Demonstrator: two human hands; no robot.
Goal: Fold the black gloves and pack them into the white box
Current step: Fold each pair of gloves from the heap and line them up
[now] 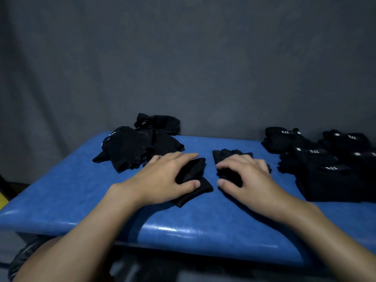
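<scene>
Two black gloves lie side by side in the middle of the blue table (81, 192). My left hand (162, 176) rests flat on the left glove (195, 180), thumb pressing its cuff end. My right hand (248, 178) presses on the right glove (230, 154), fingers curled over it, so most of that glove is hidden. A loose heap of black gloves (132, 147) sits at the back left. No white box is in view.
Rows of folded black gloves with white "5.11" labels (325, 159) fill the right side of the table. A grey cloth backdrop (183, 58) hangs right behind the table. The table's front edge (183, 233) is close to my body.
</scene>
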